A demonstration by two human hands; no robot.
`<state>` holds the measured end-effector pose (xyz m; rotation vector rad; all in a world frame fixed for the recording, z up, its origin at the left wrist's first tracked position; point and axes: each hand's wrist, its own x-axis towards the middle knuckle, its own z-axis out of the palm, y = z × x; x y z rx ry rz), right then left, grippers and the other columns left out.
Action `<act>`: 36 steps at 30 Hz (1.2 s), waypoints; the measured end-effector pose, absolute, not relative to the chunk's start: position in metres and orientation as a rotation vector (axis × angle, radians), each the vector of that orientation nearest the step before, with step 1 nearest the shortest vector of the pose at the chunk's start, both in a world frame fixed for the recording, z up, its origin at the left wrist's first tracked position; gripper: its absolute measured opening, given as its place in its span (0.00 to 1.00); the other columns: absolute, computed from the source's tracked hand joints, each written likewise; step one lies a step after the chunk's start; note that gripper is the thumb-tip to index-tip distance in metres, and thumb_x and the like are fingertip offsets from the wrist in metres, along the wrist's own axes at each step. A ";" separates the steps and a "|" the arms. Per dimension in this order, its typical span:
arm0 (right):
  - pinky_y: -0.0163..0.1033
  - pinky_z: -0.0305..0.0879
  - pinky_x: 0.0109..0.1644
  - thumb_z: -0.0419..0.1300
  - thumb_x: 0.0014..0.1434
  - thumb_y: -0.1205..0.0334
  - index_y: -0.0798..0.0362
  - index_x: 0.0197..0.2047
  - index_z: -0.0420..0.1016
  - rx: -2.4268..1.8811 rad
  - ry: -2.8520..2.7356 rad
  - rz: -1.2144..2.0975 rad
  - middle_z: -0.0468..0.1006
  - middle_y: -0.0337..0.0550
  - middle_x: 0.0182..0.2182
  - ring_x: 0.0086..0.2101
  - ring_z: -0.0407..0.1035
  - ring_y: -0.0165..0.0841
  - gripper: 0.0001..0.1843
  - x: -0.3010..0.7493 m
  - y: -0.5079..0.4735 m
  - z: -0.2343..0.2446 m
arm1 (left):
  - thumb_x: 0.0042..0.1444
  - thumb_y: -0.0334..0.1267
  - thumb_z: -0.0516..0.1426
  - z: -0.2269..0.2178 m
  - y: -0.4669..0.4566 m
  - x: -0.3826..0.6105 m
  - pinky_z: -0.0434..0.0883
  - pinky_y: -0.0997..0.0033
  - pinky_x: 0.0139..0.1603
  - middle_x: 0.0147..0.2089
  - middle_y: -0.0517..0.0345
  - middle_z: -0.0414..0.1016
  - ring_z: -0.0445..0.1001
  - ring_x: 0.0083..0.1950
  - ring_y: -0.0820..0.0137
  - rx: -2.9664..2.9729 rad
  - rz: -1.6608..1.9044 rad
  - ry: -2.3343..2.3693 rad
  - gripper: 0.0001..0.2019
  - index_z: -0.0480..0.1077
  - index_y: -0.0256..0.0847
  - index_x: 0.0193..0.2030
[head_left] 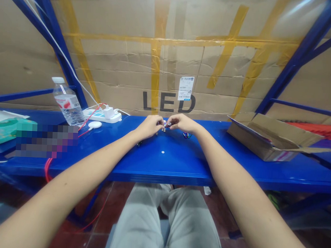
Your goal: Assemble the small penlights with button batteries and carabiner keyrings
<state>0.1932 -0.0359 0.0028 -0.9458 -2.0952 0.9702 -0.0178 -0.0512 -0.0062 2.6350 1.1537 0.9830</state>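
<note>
My left hand (151, 126) and my right hand (182, 124) meet over the far middle of the blue table (163, 164). Both are closed in a pinch, fingertips almost touching. Between them shows a small shiny metal piece (165, 123), too small to name. At my right fingertips sits a small dark, rounded piece (169, 124). Tiny gold-coloured bits (163, 130) lie just under my left fingertips. A small rainbow-coloured metallic piece (186, 135) lies beside my right wrist. Partly behind my left forearm are some small dark bits (139, 143).
On the left stand a water bottle (68, 104), a white power strip (104, 115) with plugs and cables, a white round charger (95, 125) and a green packet (11, 130). To the right is an open cardboard box (259, 142). A large taped carton (123, 74) backs the table.
</note>
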 end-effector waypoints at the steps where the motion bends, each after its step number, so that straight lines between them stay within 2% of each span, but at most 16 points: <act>1: 0.42 0.68 0.49 0.64 0.43 0.73 0.54 0.32 0.77 -0.945 -2.085 0.973 0.82 0.41 0.33 0.38 0.74 0.34 0.10 0.193 -0.036 0.003 | 0.56 0.30 0.61 -0.005 -0.053 -0.017 0.67 0.70 0.39 0.33 0.57 0.78 0.73 0.36 0.69 2.646 1.117 1.105 0.02 0.76 0.39 0.33; 3: 0.42 0.68 0.49 0.64 0.43 0.73 0.54 0.33 0.77 -0.935 -2.065 0.985 0.82 0.41 0.34 0.38 0.74 0.35 0.11 0.193 -0.036 0.002 | 0.57 0.30 0.61 -0.002 -0.055 -0.014 0.68 0.70 0.40 0.33 0.57 0.77 0.73 0.36 0.70 2.684 1.304 0.989 0.03 0.75 0.39 0.33; 6: 0.42 0.68 0.49 0.65 0.43 0.72 0.54 0.32 0.77 -0.903 -2.061 1.006 0.82 0.39 0.33 0.38 0.74 0.35 0.10 0.190 -0.036 0.002 | 0.57 0.29 0.61 -0.002 -0.057 -0.012 0.69 0.69 0.41 0.33 0.58 0.76 0.73 0.36 0.71 2.740 1.382 0.840 0.03 0.74 0.39 0.33; 19: 0.42 0.68 0.48 0.66 0.41 0.68 0.54 0.32 0.78 -0.834 -2.032 0.996 0.81 0.40 0.32 0.37 0.74 0.35 0.11 0.188 -0.037 0.002 | 0.58 0.30 0.61 -0.006 -0.053 -0.012 0.70 0.69 0.42 0.34 0.57 0.77 0.75 0.37 0.71 2.787 1.401 0.719 0.03 0.76 0.40 0.35; 25: 0.42 0.68 0.47 0.66 0.41 0.68 0.55 0.32 0.78 -0.849 -2.025 0.980 0.81 0.40 0.31 0.37 0.73 0.35 0.11 0.188 -0.037 0.002 | 0.57 0.32 0.62 -0.004 -0.053 -0.015 0.70 0.71 0.38 0.33 0.59 0.75 0.72 0.33 0.72 2.751 1.357 0.746 0.02 0.76 0.40 0.37; 31: 0.41 0.68 0.46 0.67 0.40 0.67 0.55 0.31 0.77 -0.859 -2.035 0.962 0.81 0.39 0.30 0.35 0.73 0.34 0.10 0.188 -0.038 0.003 | 0.60 0.32 0.60 -0.006 -0.052 -0.016 0.72 0.68 0.44 0.38 0.55 0.76 0.75 0.38 0.70 2.853 1.299 0.651 0.04 0.77 0.41 0.40; 36: 0.41 0.69 0.46 0.66 0.40 0.68 0.55 0.31 0.77 -0.901 -2.026 0.945 0.81 0.40 0.30 0.36 0.73 0.35 0.10 0.189 -0.039 0.004 | 0.60 0.32 0.58 -0.003 -0.054 -0.017 0.71 0.69 0.42 0.36 0.55 0.75 0.74 0.36 0.71 2.809 1.335 0.698 0.05 0.77 0.40 0.39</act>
